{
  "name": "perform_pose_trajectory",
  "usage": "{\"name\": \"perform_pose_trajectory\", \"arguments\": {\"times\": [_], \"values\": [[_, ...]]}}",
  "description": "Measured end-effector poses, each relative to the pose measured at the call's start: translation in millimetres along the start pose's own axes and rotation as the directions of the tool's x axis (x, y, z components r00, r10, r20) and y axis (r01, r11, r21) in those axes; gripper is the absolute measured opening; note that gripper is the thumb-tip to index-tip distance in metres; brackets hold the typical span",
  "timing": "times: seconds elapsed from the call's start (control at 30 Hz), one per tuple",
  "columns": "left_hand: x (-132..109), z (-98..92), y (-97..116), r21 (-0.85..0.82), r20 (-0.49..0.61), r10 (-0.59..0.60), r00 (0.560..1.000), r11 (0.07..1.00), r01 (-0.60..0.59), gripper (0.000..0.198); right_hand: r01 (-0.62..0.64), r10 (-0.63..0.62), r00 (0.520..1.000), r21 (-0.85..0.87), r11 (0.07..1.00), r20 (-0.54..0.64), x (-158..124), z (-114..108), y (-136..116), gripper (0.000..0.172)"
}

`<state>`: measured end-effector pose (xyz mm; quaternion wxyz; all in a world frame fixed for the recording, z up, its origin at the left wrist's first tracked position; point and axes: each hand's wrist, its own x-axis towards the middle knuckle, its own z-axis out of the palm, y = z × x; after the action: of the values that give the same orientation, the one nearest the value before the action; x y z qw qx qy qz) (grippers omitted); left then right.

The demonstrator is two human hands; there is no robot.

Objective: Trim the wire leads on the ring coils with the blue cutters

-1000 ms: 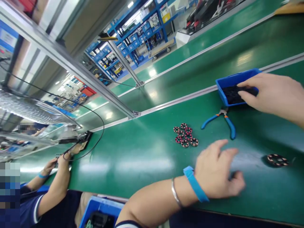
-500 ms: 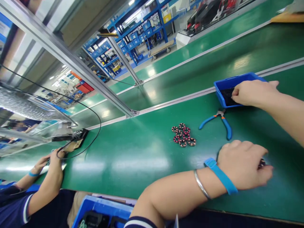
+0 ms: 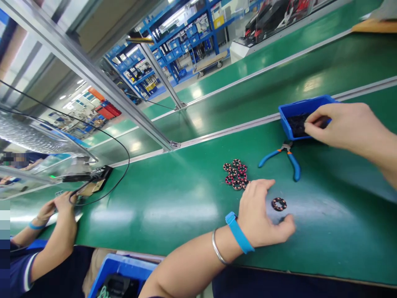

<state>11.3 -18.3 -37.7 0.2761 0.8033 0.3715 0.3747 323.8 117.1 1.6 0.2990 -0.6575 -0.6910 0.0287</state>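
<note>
My left hand (image 3: 262, 217) is open above the green bench, thumb and fingers apart. Between them a single small black-and-copper coil ring (image 3: 279, 204) lies flat on the bench, with no finger gripping it. Behind my left fingers sits a cluster of similar coil rings (image 3: 237, 174), some with pink-red segments; the hand partly hides the nearest one. My right hand (image 3: 344, 124) is at the front edge of a blue bin (image 3: 287, 128) holding small black pieces (image 3: 297, 124). Its thumb and forefinger are pinched together over them; whatever they hold cannot be made out.
Blue-handled pliers (image 3: 283, 159) lie splayed before the bin. A metal post (image 3: 136, 111) and black cable (image 3: 128, 153) stand to the left. At far left a co-worker's hands (image 3: 58, 207) are at the bench. A blue crate (image 3: 124, 265) stands below the near edge.
My left hand has moved left and opened; the coil ring it held now lies on the bench. My right hand has drawn back slightly toward the bin's near edge, fingers pinched.
</note>
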Motion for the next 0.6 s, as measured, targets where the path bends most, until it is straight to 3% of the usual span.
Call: {"name": "perform_pose_trajectory", "arguments": {"times": [0.07, 0.17, 0.23, 0.37, 0.6], "values": [[1, -2.4, 7, -0.11, -0.073, -0.074, 0.995, 0.992, 0.066, 0.067, 0.192, -0.186, 0.981, 0.152, 0.97, -0.056, -32, -7, -35, 0.031], [2, -9.0, 14, -0.294, -0.06, -0.261, 0.964, 0.927, 0.233, 0.046, 0.491, -0.502, 0.864, 0.312, 0.813, -0.051, -86, -5, -89, 0.022], [2, -12.1, 12, -0.352, -0.067, -0.302, 0.951, 0.899, 0.261, 0.047, 0.574, -0.586, 0.807, 0.325, 0.752, -0.07, -111, 7, -114, 0.022], [3, -7.9, -2, -0.386, -0.148, -0.316, 0.937, 0.891, 0.24, 0.066, 0.577, -0.583, 0.807, 0.341, 0.742, -0.099, -120, 29, -125, 0.019], [12, -4.6, 2, -0.575, -0.137, -0.474, 0.87, 0.753, 0.32, 0.078, 0.364, -0.457, 0.889, 0.647, 0.67, -0.027, -116, 25, -116, 0.011]]}}
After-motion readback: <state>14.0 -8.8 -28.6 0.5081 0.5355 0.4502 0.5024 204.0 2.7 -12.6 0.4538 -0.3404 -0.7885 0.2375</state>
